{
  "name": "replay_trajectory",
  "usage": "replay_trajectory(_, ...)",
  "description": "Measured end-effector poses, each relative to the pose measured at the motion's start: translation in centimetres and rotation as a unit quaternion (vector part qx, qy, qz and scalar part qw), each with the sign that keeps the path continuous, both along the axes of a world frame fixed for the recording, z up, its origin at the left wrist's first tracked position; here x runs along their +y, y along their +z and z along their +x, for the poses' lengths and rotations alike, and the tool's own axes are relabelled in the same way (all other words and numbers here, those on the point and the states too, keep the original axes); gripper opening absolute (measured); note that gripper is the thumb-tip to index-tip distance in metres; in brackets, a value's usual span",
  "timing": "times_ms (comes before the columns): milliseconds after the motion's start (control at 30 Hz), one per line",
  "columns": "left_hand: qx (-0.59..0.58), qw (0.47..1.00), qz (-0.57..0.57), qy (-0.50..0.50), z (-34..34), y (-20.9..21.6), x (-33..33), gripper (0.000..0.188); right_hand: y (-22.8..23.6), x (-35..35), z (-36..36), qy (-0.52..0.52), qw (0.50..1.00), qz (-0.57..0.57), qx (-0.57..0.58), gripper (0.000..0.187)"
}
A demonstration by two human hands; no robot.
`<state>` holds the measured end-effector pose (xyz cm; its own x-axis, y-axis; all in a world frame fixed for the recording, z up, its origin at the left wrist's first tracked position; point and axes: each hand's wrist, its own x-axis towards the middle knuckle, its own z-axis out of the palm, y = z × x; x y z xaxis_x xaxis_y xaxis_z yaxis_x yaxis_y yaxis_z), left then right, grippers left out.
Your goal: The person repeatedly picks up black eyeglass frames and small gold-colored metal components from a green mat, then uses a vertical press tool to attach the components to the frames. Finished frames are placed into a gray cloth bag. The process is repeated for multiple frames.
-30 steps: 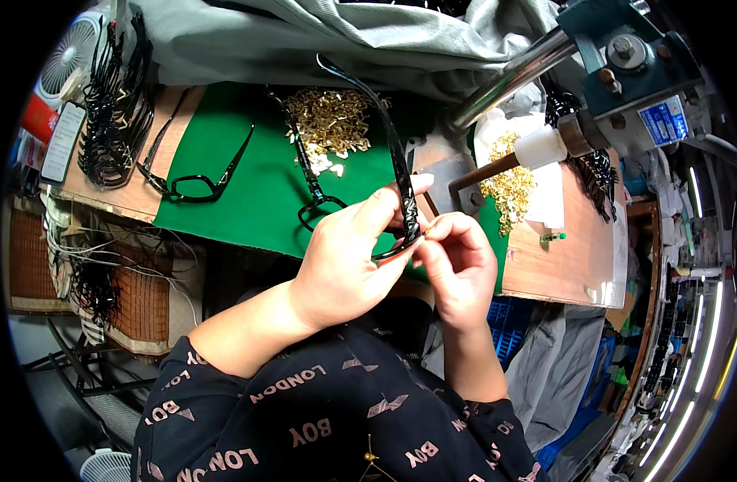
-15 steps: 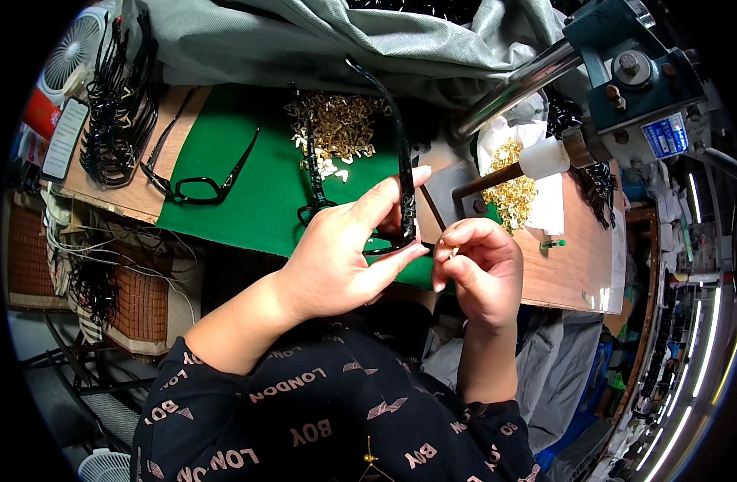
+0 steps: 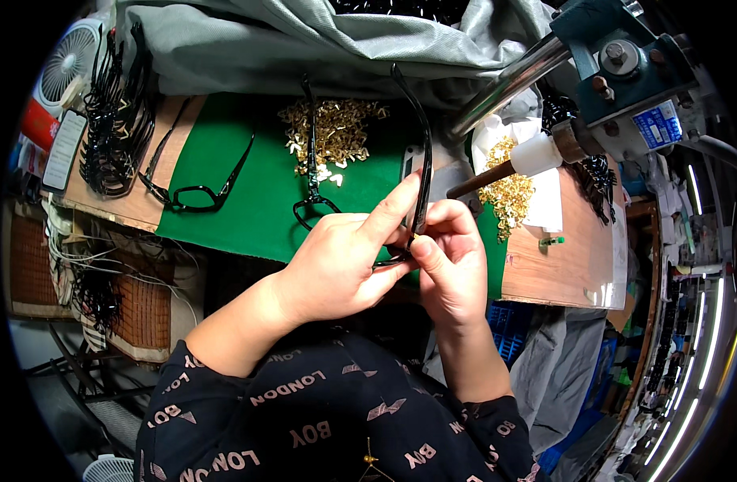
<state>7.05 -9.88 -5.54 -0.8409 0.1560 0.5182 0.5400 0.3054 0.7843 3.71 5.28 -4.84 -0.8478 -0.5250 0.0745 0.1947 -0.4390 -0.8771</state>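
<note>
Far left of the grip, looped, glossy black plastic eyeglass pieces form a tangled bundle. Nearer, a shiny black plastic eyeglass frame with angular rims lies partly on a smooth green sheet covering the pale wooden tabletop. Just beyond the grip, small angular gold metal bits make a jagged heap.

The left hand is closed around a second glossy black plastic frame with long curved arms, held up above the near edge of the sheet. The right hand pinches that frame near the base of one arm; a gold speck at the thumb tip may be a metal bit, too small to tell.

Right of the grip come a brown metal rod in a smooth white cylindrical sleeve, another gold heap and a small green cylinder.

Counted: one loose frame left of the grip, one frame with two arms in it, two gold heaps, one rod, one sleeve, one green cylinder.
</note>
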Motion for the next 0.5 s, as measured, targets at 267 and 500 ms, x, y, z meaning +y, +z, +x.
replay_trajectory(267, -0.100, 0.971, 0.142, -0.166, -1.5, 3.4, 1.8, 0.079, 5.2, 3.7, -2.5, 0.026, 0.979, 0.161, 0.124, 0.005)
replay_trajectory(500, -0.182, 0.896, 0.370, -0.165, -7.1, 6.9, 8.2, 0.055, 10.8, 8.0, -4.8, -0.473, 0.719, 0.312, 0.403, 0.023)
